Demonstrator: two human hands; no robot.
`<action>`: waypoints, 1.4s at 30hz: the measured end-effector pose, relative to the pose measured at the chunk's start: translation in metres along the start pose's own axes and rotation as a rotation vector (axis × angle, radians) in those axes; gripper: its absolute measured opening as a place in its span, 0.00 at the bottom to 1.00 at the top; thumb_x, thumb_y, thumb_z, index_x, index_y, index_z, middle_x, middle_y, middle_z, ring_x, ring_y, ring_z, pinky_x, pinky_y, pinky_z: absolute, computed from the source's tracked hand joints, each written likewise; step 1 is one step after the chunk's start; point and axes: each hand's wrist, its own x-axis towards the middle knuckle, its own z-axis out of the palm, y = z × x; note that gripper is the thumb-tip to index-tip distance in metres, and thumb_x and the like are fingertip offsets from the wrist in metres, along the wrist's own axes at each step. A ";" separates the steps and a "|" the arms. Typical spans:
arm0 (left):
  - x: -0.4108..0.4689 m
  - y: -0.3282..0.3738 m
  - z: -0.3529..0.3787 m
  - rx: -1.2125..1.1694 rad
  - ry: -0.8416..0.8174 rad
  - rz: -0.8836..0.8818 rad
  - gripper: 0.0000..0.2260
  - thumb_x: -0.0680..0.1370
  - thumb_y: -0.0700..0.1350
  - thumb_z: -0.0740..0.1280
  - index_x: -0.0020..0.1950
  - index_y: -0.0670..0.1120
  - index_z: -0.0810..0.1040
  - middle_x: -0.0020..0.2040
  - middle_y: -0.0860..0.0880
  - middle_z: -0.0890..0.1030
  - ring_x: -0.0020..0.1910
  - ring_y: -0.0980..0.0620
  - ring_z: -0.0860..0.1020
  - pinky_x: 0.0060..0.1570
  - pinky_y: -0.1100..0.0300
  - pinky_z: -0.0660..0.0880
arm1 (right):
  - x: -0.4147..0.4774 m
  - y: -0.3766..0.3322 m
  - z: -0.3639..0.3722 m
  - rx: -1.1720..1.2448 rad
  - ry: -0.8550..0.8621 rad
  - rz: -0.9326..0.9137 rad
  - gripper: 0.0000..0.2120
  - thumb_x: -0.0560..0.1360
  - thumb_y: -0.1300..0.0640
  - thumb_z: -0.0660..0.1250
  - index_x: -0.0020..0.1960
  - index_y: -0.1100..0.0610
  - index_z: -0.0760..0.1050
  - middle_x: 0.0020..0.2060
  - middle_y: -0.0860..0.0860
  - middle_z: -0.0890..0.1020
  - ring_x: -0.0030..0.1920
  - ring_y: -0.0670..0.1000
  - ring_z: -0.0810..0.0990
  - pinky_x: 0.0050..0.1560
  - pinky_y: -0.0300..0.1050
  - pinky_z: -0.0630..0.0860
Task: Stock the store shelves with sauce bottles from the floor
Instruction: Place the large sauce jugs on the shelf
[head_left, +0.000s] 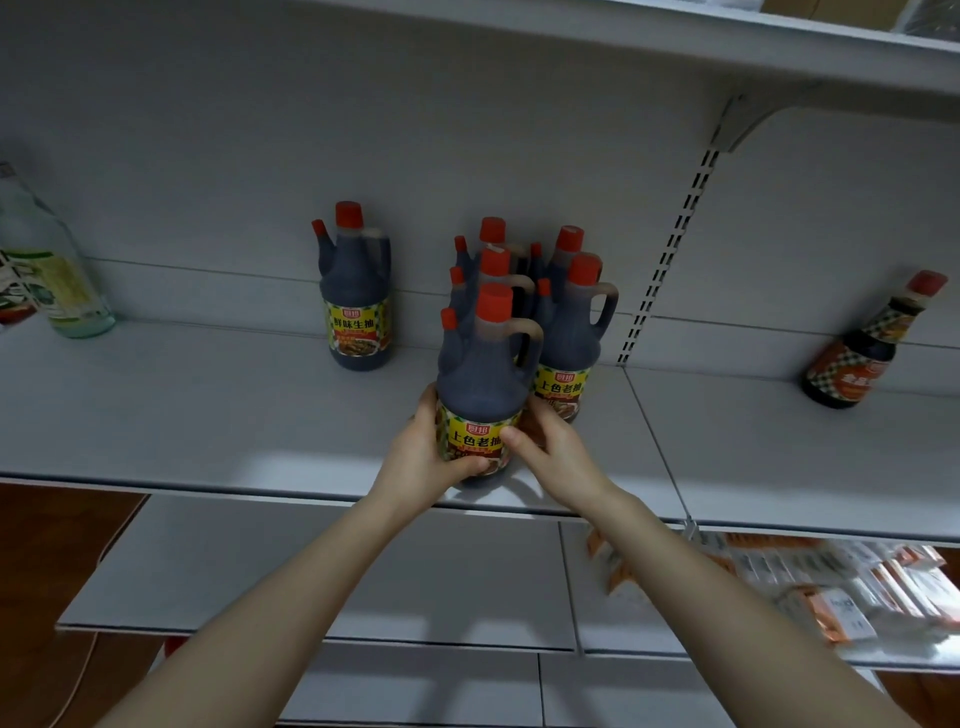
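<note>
White lower shelf lies nearest, beneath both forearms; down and to the right of the grip it carries a heap of orange-and-white packets; above it, near the front edge of the main shelf, the left hand and right hand clasp one dark sauce bottle from either side, fingers and thumbs curled round its yellow label; the bottle is upright, red cap on top, handle loop towards the right hand; whether its base rests fully on the shelf I cannot tell; just behind the grip a cluster of matching bottles stands close-packed, the nearest just beside the right hand; behind and left of the grip a single bottle stands apart; far left stands a clear bottle; far right, past the slotted upright, a smaller brown bottle.
</note>
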 end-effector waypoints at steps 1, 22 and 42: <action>0.000 0.000 0.000 0.008 -0.002 0.001 0.41 0.66 0.42 0.76 0.72 0.48 0.57 0.62 0.52 0.73 0.60 0.53 0.73 0.52 0.63 0.71 | 0.000 -0.001 0.000 -0.006 -0.001 0.003 0.23 0.77 0.58 0.62 0.70 0.57 0.62 0.65 0.52 0.73 0.65 0.48 0.71 0.64 0.42 0.69; -0.206 -0.077 -0.046 0.861 0.009 -0.136 0.26 0.70 0.58 0.63 0.54 0.36 0.79 0.50 0.39 0.81 0.48 0.40 0.81 0.47 0.48 0.78 | -0.099 0.012 0.031 -0.535 -0.135 -0.096 0.24 0.75 0.50 0.66 0.67 0.60 0.69 0.65 0.56 0.74 0.66 0.54 0.71 0.64 0.41 0.63; -0.456 -0.095 -0.012 0.696 0.186 -0.785 0.24 0.76 0.56 0.63 0.68 0.46 0.68 0.65 0.48 0.72 0.66 0.49 0.69 0.65 0.59 0.64 | -0.217 0.049 0.158 -0.549 -0.718 -0.046 0.27 0.75 0.47 0.65 0.69 0.60 0.66 0.67 0.55 0.72 0.68 0.54 0.69 0.66 0.44 0.64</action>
